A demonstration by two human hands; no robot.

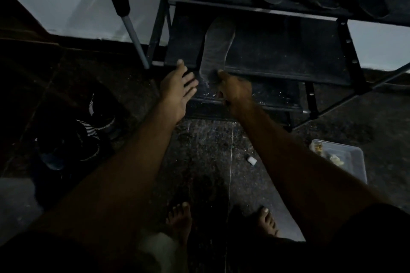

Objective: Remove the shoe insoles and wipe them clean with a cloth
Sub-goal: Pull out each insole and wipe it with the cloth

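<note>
Bare forearms reach up the frame toward a shoe rack (288, 55) at centre. Right hand (235, 91) pinches the near end of an insole (216, 49) lying lengthwise away on the shelf; left hand (177, 86), fingers spread and released, hovers just left.

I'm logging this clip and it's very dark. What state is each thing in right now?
insole: out of its shoe, lying on a rack shelf, heel end pinched by the right hand
right hand: gripping the insole's near end
left hand: open, fingers spread, holding nothing
shoes: on the floor at left, untouched
plastic tub: on the floor at right, lidless
shoe rack: standing
</note>
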